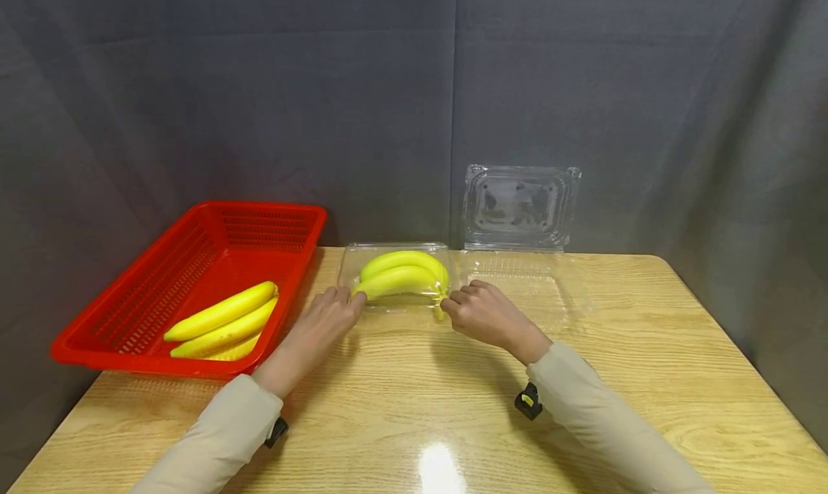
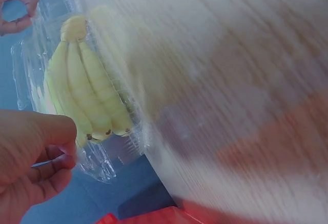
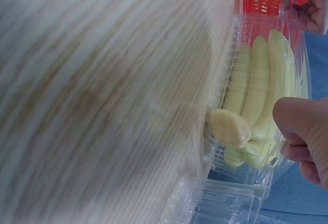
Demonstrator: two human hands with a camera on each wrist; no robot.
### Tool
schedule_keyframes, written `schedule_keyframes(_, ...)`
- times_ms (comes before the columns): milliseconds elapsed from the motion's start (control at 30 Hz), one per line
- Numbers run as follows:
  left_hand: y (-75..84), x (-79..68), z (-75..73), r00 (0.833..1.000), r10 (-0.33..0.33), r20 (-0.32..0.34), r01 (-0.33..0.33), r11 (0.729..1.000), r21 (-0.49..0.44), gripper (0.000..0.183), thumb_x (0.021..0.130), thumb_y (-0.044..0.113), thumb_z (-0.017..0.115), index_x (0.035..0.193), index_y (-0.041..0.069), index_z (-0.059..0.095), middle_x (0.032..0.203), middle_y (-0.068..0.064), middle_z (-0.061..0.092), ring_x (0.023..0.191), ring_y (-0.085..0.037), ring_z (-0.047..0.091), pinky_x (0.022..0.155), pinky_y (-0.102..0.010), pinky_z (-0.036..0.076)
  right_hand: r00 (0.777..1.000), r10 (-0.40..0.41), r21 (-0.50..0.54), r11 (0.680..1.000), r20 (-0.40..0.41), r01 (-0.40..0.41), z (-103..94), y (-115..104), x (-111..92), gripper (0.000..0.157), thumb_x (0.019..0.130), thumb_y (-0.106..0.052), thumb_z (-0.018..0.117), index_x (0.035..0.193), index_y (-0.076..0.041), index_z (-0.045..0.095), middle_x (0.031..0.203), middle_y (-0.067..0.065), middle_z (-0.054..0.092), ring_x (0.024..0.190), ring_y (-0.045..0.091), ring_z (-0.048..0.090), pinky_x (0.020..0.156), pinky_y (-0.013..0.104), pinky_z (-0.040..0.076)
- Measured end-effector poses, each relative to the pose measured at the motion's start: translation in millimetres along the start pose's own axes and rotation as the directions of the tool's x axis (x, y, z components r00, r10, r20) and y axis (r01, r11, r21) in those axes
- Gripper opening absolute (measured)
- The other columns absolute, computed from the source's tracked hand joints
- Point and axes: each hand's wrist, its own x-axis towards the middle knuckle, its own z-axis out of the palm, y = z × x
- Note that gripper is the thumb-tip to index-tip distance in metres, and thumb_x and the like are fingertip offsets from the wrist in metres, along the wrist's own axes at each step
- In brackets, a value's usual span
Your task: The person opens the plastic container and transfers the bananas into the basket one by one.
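Note:
A clear plastic clamshell container (image 1: 396, 247) lies at the back middle of the table, with a bunch of yellow bananas (image 1: 401, 280) inside it. Its clear lid spans over the fruit. My left hand (image 1: 331, 313) pinches the lid's front left corner between thumb and fingers. At the front right corner my right hand (image 1: 481, 313) pinches the lid in the same way, close to the banana stem end. Seen from the right wrist, the bananas (image 3: 257, 85) lie side by side beneath the plastic, their joined stem (image 3: 229, 127) near the right hand (image 3: 305, 139).
Left of the container stands a red slotted basket (image 1: 294, 224) holding more bananas (image 1: 223, 321). On the right another clear clamshell (image 1: 517, 285) lies open, its lid (image 1: 520, 206) upright against the grey curtain (image 1: 362, 106). The wooden table (image 1: 388, 408) extends toward me.

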Motion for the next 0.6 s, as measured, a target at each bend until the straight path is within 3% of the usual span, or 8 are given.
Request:
schedule_keyframes(167,2.8,-1.1,-1.3,0.999,0.030,-0.011,-0.030,0.998,0.048,0.031,0.075,-0.018,0.067,0.094,-0.003,0.048,0.074,-0.016,0.052,0.061,-0.027,0.048,0.052,-0.030,0.042,1.000,0.002,-0.001,1.000,0.009,-0.002,-3.0,-0.6,-2.2,0.025,0.067,0.004,0.064,0.064,-0.012,0.045,0.055,-0.005,0.041,0.047,0.010,0.035,0.048,0.024,0.034)
schedule_keyframes(367,5.5,-0.7,1.1,0.998,0.056,-0.039,-0.051,0.990,0.128,0.025,0.076,-0.015,0.068,0.085,-0.001,0.049,0.069,-0.014,0.050,0.060,-0.026,0.051,0.048,-0.027,0.040,0.999,0.029,0.012,1.000,0.023,-0.029,-3.2,-3.3,-4.8,0.023,0.066,0.005,0.064,0.066,-0.011,0.047,0.057,-0.003,0.045,0.047,0.011,0.042,0.043,0.021,0.036)
schedule_keyframes(600,8.8,0.2,2.3,0.997,0.053,-0.062,-0.043,0.988,0.149,0.024,0.079,-0.012,0.069,0.080,0.000,0.048,0.068,-0.014,0.049,0.059,-0.024,0.050,0.045,-0.026,0.041,0.999,0.041,-0.002,0.999,0.034,-0.041,-3.2,-6.3,-4.1,0.016,0.071,0.003,0.064,0.072,-0.007,0.051,0.062,0.001,0.051,0.053,0.016,0.052,0.041,0.022,0.041)
